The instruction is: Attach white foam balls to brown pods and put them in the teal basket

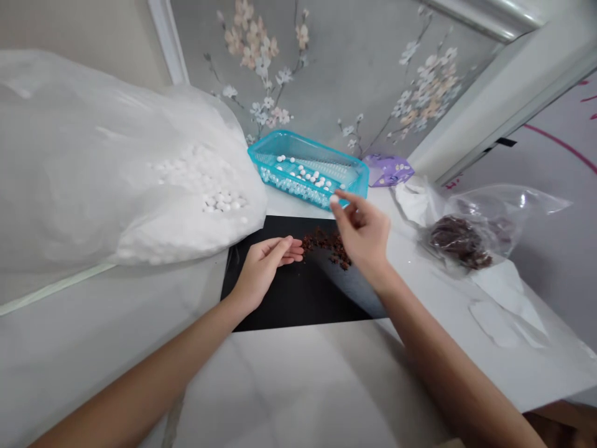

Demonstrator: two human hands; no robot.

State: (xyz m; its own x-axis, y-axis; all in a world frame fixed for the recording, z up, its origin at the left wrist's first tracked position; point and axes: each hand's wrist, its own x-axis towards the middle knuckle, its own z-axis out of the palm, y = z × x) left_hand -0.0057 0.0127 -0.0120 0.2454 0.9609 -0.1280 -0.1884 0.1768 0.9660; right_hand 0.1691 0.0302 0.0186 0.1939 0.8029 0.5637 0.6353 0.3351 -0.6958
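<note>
My right hand [362,233] is closed in a pinch on a small white ball [334,199], just in front of the blue basket [308,149]. Several white balls lie inside that basket. My left hand [268,267] is over the black mat [298,298], its fingers pressed together and the thumb against them; what they hold, if anything, is too small to make out. Between the two hands, small reddish-brown pieces [321,239] are heaped on the mat.
A large translucent bag [116,168] of white balls fills the left side. At the right are a clear plastic bag [506,211] with dark brown contents and white paper [508,298]. A purple packet [387,170] stands behind, near the floral wall.
</note>
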